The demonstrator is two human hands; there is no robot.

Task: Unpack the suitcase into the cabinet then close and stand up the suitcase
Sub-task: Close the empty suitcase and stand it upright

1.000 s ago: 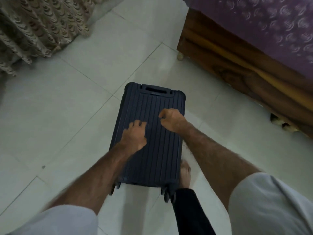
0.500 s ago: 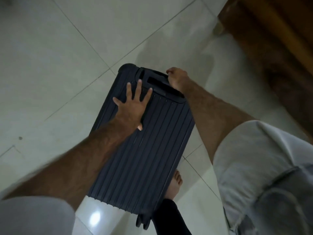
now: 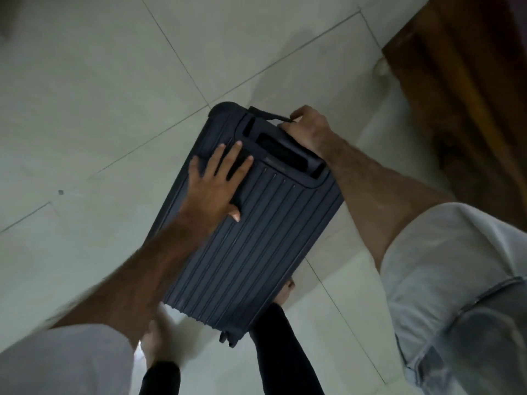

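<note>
Under both hands one dark blue ribbed suitcase was seen, closed and tilted, its far end raised and its wheels low near the person's two bare feet on the pale tiled floor. Two hands were counted. The left hand was laid flat on the ribbed shell just below the recessed pull handle, fingers straight and spread. The right hand was curled around the carry handle on the far end, beyond the left hand. One wooden bed frame was seen to the right of the right hand, well apart from the suitcase.
</note>
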